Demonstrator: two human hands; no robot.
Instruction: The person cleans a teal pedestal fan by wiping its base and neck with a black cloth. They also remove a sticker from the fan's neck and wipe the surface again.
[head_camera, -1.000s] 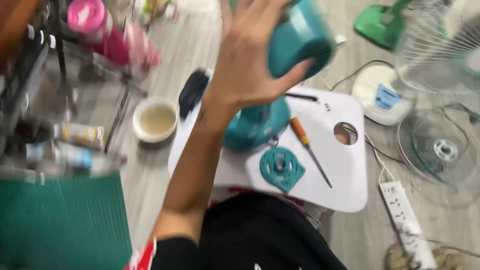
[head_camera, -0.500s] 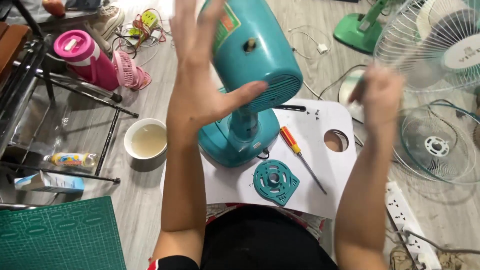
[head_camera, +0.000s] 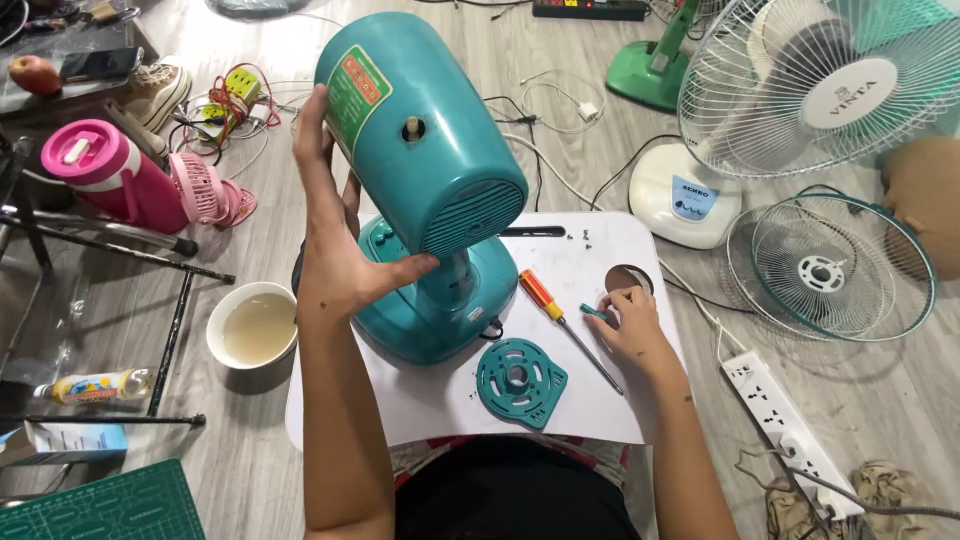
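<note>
A teal fan motor housing (head_camera: 425, 150) on its teal base (head_camera: 440, 310) stands on a white lap tray (head_camera: 440, 400). My left hand (head_camera: 335, 245) grips the housing's left side and holds it tilted. My right hand (head_camera: 630, 325) rests on the tray at the right, its fingertips on a small teal part (head_camera: 596, 313) beside the tray's round hole (head_camera: 628, 279). A screwdriver with a red and yellow handle (head_camera: 560, 312) lies just left of that hand. A round teal plate (head_camera: 520, 381) lies in front of the base.
A white bowl of cloudy liquid (head_camera: 252, 327) sits left of the tray. A pink bottle (head_camera: 115, 175) and black metal legs (head_camera: 110, 250) are further left. A white standing fan (head_camera: 800, 90), a loose wire grille (head_camera: 830, 270) and a power strip (head_camera: 790, 430) lie to the right.
My right hand dropped from mid-air onto the tray and touched the small teal part. The view has steadied, with my left hand still on the housing.
</note>
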